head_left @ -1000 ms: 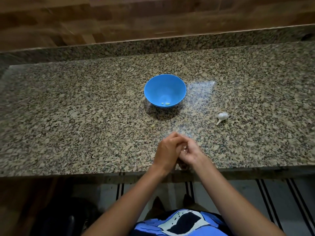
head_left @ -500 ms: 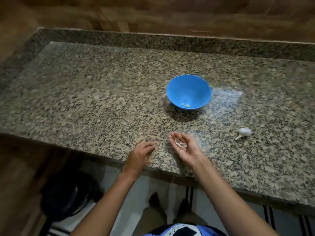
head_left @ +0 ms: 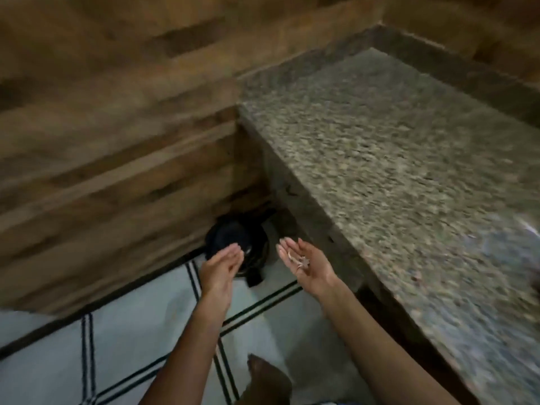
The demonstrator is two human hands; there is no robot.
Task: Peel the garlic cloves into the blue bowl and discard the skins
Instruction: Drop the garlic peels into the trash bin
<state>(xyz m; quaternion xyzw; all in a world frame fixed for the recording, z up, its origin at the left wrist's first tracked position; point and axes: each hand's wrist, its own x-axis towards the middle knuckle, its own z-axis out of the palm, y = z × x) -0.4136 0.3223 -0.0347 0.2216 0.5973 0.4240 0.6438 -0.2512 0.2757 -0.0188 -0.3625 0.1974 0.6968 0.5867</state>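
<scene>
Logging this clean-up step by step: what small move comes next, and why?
Probably shift the right hand left over the round black bin on the floor and tip it: the thin papery garlic skins lie on its upturned palm, beside the bin, not above it. The left hand hovers open by the bin.

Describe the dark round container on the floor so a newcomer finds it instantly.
From the end of the speckled granite counter, drop to the pale striped floor tiles where they meet the wood-plank wall. The dark round container sits in that corner, beyond the left hand. It is the only black thing there, against brown planks and pale tiles.
</scene>
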